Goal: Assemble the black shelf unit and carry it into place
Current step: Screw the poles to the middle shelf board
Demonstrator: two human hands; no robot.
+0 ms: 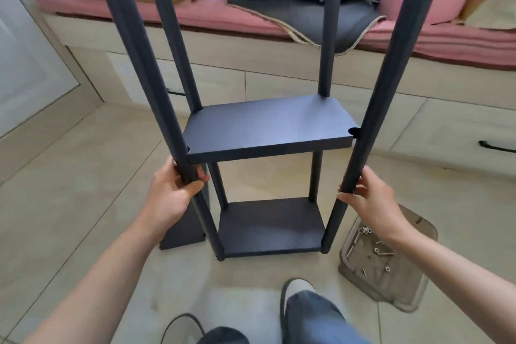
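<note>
while the shelf unit (268, 131) stands upright, left hand (173, 193) & right hand (368, 201) each grip a front post.

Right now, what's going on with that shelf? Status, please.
Left hand and right hand each grip a front post. Shelf unit upright on floor. Screw tray and spare panel close by.

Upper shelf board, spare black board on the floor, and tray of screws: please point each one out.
upper shelf board (268, 126): head view, middle of its top face.
spare black board (183, 232): head view, its lower part, left of the frame.
tray of screws (418, 292): head view, bare floor of the tray.
</note>
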